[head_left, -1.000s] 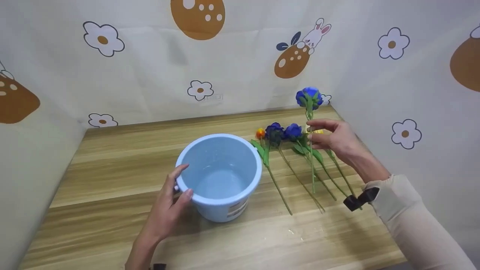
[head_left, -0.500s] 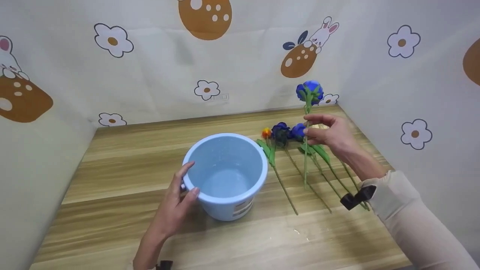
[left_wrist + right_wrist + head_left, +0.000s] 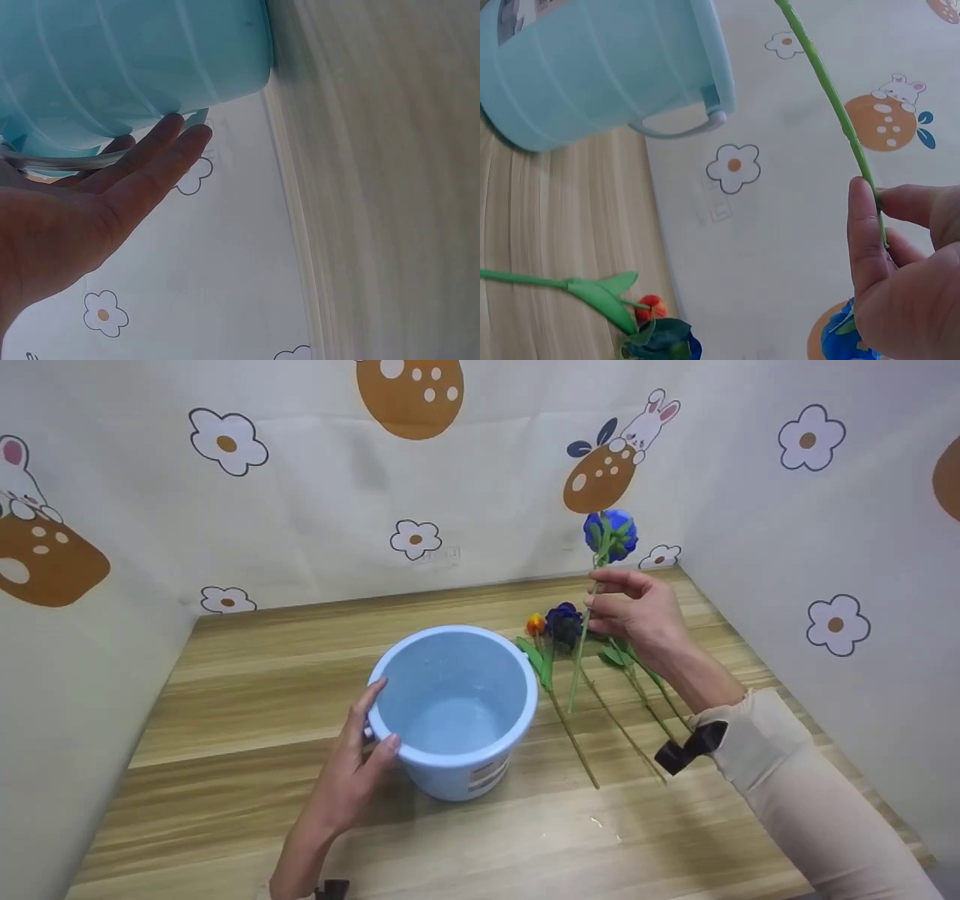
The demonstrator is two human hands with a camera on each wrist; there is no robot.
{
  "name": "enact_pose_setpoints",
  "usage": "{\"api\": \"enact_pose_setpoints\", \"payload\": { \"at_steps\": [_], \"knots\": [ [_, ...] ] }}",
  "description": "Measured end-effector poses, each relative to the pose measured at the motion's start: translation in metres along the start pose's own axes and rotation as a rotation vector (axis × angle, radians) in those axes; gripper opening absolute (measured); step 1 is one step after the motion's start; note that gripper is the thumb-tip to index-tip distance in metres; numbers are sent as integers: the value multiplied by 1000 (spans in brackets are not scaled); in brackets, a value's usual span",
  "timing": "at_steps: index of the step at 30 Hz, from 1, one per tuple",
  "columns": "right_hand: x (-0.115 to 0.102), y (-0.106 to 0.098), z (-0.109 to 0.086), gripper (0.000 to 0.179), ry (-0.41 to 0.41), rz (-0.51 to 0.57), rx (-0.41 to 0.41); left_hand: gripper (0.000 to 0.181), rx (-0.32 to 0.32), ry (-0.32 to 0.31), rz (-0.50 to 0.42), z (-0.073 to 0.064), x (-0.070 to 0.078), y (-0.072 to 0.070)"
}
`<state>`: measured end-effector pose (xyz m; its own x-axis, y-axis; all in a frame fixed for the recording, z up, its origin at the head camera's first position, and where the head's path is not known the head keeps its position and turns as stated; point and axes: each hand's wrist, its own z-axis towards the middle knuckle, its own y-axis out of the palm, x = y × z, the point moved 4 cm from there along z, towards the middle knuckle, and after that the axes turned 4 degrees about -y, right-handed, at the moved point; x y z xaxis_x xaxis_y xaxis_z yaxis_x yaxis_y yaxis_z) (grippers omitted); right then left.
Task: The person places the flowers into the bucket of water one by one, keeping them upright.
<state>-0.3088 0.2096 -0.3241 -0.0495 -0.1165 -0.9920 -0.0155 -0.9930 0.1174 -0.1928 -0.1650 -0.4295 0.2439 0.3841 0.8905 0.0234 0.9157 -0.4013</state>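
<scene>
A light blue plastic bucket (image 3: 454,757) stands upright on the table, its inside bare in the head view. My left hand (image 3: 341,784) holds it by the left rim, with the thumb on the rim and other fingers along the outer wall (image 3: 135,67) beside the handle. Right of the bucket, my right hand (image 3: 641,611) pinches the green stem of a blue flower (image 3: 611,536) just under its bloom. The stem (image 3: 829,90) slants, its lower end above the table. Below it lie an orange flower (image 3: 535,623) and a dark blue flower (image 3: 564,622).
More green stems and leaves (image 3: 616,657) lie on the wooden table (image 3: 247,697) under my right hand, their blooms mostly hidden behind it. Patterned cloth walls (image 3: 300,510) enclose the table at the back and both sides.
My right hand has lifted the blue flower slightly and carried it left toward the bucket, its stem tilting. My left hand keeps its place on the bucket; the head view has shifted a little.
</scene>
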Motion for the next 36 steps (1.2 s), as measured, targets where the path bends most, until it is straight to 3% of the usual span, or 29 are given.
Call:
{"api": "enact_pose_setpoints", "payload": {
  "at_steps": [13,29,36],
  "knots": [
    [3,22,2,35,-16,86,41,69,-2,4,6,1,-1,0],
    [8,50,2,37,-53,42,43,79,11,16,-21,1,-1,0],
    [11,65,0,40,-76,0,27,83,4,-18,-20,1,0,0]
  ]
}}
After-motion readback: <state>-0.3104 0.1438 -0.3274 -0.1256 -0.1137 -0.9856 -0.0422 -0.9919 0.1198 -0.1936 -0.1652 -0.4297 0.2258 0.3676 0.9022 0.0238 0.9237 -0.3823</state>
